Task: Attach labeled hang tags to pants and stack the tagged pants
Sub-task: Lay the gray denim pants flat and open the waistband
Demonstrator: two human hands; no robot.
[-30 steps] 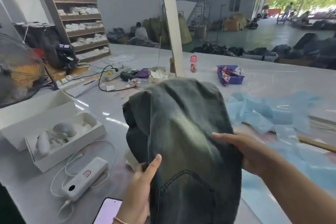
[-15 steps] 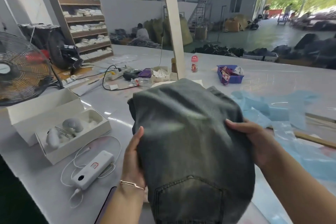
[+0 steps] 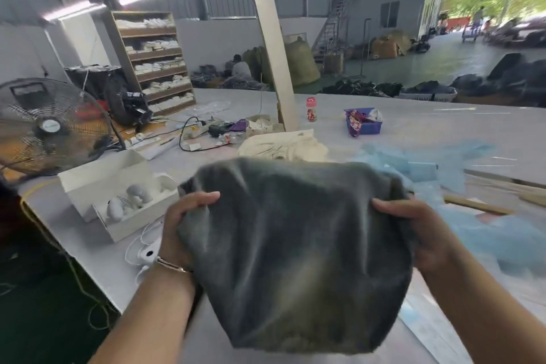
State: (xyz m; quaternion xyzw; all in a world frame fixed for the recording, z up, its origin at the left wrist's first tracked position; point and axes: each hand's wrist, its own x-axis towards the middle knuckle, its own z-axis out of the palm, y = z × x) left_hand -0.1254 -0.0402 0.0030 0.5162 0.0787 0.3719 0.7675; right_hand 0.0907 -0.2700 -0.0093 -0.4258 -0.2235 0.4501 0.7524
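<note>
A pair of grey-green denim pants (image 3: 298, 245) hangs folded in front of me above the white table (image 3: 97, 251). My left hand (image 3: 183, 224) grips its upper left edge, fingers curled over the cloth. My right hand (image 3: 419, 230) grips the upper right edge the same way. The pants are blurred by motion and no hang tag shows on them. A cream garment (image 3: 283, 146) lies on the table just beyond the pants.
An open white box (image 3: 118, 195) with pale items, a power bank (image 3: 146, 255) with a cable, and a fan (image 3: 47, 127) sit at the left. Blue plastic sheets (image 3: 428, 162) cover the right. A slanted post (image 3: 271, 47), a small bottle (image 3: 311, 109) and a blue basket (image 3: 365, 124) stand farther back.
Both hands slid up to the top edge of the pants and spread it wide and flat. The view lifted, showing the cream garment behind.
</note>
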